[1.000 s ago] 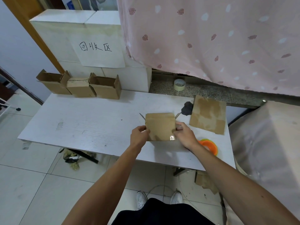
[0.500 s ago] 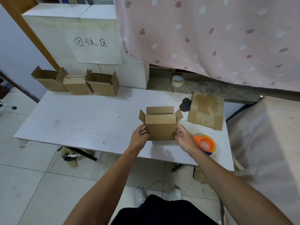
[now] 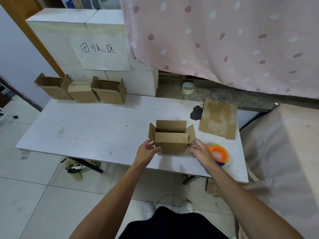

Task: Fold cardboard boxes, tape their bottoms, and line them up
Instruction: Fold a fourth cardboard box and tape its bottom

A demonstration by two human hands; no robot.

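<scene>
two hands meet at one small cardboard box [image 3: 170,142] standing upright near the front edge of the white table [image 3: 86,131], its four top flaps raised and its mouth open. the left hand [image 3: 146,150] lies with loosely spread fingers against the box's near left corner, and the right hand [image 3: 200,152] touches the near right corner with extended fingertips; neither closes round it. just right of that hand sits an orange tape dispenser [image 3: 219,152], and beyond it a flat cardboard sheet [image 3: 218,119]. a row of three open boxes [image 3: 81,91] lines the table's far left edge, below a white paper sheet [image 3: 103,54] handwritten "回收区". a tape roll [image 3: 187,87] stands on the stone ledge [image 3: 224,97].
</scene>
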